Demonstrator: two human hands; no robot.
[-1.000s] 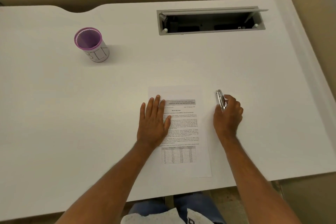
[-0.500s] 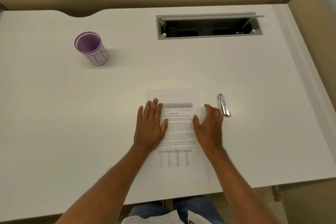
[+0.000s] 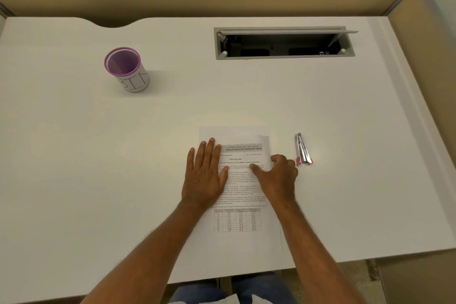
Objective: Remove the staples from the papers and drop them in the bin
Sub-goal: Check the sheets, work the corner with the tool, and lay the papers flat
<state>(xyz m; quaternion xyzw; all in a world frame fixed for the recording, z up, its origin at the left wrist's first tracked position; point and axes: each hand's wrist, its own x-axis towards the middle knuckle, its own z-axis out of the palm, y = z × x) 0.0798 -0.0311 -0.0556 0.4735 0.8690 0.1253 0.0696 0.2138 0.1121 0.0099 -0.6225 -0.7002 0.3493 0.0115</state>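
I observe the left hand (image 3: pixel 204 175) flat on the papers (image 3: pixel 244 195), grasping nothing. The right hand (image 3: pixel 277 177) pinches their right edge. The staple remover (image 3: pixel 303 149) lies just right; the bin (image 3: pixel 127 69) stands well apart.

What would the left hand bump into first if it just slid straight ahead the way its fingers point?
Probably nothing soon: the left hand points past the papers' top edge onto bare desk; the bin sits well left of that line.
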